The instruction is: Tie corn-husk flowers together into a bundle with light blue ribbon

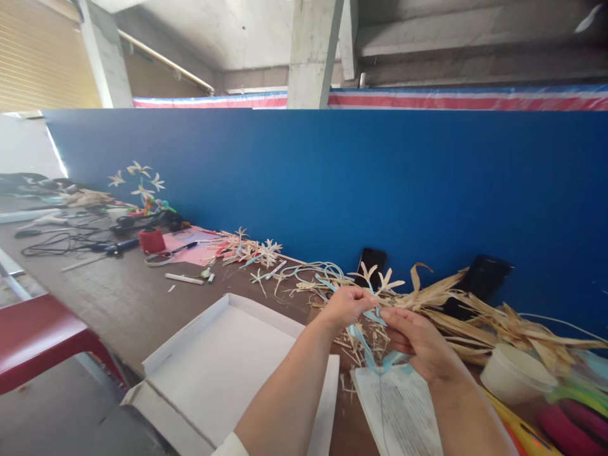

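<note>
My left hand (348,306) and my right hand (412,335) come close together over the right part of the table. Both are closed, thumbs and fingertips pinching the light blue stem of a pale dried-husk flower (388,281), whose pointed petals spread above the fingers. Light blue strips (363,345) hang below the fingers; I cannot tell whether they join the stem. Beneath my right hand lies a printed white paper (401,405) with a blue strip at its top. Loose pale husk bits (354,353) are scattered under the hands. The exact pinch point is partly hidden by my fingers.
A shallow white box (223,354) sits left of my forearms. Dried husks (517,329), a white cup (517,373) and a dark phone (373,263) lie about the hands. Further left are finished-looking husk flowers (259,250), a red roll (152,240) and cables. A blue partition (427,183) stands behind.
</note>
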`<state>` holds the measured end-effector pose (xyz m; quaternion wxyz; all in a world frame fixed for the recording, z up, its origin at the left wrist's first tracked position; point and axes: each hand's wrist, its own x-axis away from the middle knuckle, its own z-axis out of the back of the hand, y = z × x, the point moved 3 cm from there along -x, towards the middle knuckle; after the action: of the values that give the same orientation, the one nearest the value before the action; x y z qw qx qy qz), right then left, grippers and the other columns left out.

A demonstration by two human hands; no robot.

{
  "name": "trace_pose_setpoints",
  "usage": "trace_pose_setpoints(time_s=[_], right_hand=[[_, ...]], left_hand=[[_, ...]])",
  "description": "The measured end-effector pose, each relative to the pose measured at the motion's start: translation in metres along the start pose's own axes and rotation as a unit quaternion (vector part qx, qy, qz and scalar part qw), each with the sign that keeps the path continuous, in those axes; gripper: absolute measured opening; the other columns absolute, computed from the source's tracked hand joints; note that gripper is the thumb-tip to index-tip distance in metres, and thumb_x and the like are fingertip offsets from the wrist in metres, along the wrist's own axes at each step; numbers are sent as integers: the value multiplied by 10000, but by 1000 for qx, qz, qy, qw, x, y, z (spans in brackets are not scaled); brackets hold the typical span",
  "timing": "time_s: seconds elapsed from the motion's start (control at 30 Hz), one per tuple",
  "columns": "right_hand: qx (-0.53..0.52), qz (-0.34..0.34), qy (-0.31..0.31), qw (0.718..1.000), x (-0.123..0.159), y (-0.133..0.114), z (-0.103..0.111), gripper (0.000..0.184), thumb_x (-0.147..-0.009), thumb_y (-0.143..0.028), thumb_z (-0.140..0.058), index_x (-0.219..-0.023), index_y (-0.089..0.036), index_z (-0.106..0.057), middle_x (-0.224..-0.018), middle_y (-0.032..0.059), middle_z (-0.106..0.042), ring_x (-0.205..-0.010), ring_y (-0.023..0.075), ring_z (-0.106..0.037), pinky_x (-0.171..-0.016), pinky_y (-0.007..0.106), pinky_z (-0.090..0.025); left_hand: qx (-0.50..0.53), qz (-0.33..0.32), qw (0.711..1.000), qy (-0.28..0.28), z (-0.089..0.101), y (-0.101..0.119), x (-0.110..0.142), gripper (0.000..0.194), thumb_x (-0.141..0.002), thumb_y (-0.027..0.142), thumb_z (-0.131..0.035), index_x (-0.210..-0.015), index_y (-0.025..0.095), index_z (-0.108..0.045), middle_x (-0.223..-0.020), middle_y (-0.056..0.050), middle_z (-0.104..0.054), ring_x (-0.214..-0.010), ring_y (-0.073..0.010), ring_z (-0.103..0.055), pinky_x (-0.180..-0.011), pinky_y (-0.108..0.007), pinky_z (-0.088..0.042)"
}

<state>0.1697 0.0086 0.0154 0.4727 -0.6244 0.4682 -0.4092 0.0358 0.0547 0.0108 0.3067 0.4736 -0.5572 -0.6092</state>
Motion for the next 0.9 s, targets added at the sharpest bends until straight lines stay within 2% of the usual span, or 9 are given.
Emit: trace_pose_setpoints(time_s=[0.17, 0.37, 0.5, 0.63, 0.77, 0.9], right_hand=[[-40, -2, -9, 999, -3, 2, -4, 262, -703, -321, -719, -658, -154, -523, -493, -110, -167, -428, 17, -79, -365, 164, -61], [-61, 13, 2, 998, -2, 2, -11, 217, -686, -279, -737, -725, -141, -574, -514, -109, -188, -435, 10, -76, -361, 147, -64], [-57, 19, 5, 998, -1, 1, -11, 209, -698, -283, -727, -698, -141, -574, -510, -108, -179, -430, 11, -86, -359, 146, -71], [-56, 16, -8, 998, -2, 3, -10, 201, -705, -285, -723, -711, -136, -589, -505, -108, -185, -426, 9, -95, -361, 142, -73], [-57, 12, -12, 998, -3, 5, -9, 205, -697, -286, -730, -710, -132, -595, -497, -110, -193, -420, 7, -93, -359, 145, -70], [-51, 14, 16, 998, -4, 6, -8, 231, -652, -280, -760, -696, -133, -588, -494, -108, -221, -419, 4, -99, -360, 150, -65]], left_hand=[[97, 0, 995, -16, -1, -3, -2, 397, -611, 499, -688, -634, 129, -546, -514, 55, -433, -485, -50, -342, -512, -214, -248], [192, 5, 981, -29, -6, -4, -1, 377, -584, 440, -742, -650, 109, -574, -586, 11, -520, -513, -53, -408, -528, -212, -277], [253, 34, 966, -43, -10, -1, 2, 354, -581, 391, -759, -619, 107, -551, -538, 25, -473, -484, -44, -384, -490, -200, -246], [317, 92, 942, -65, -13, -5, 2, 338, -563, 341, -774, -613, 104, -538, -514, 36, -433, -470, -38, -365, -470, -192, -232], [341, 132, 928, -70, -13, -9, 2, 325, -551, 310, -779, -627, 100, -542, -513, 35, -436, -463, -31, -362, -457, -175, -228], [303, 142, 941, -46, -12, -9, 2, 355, -525, 335, -790, -626, 109, -535, -505, 45, -421, -449, -26, -348, -437, -165, -215]])
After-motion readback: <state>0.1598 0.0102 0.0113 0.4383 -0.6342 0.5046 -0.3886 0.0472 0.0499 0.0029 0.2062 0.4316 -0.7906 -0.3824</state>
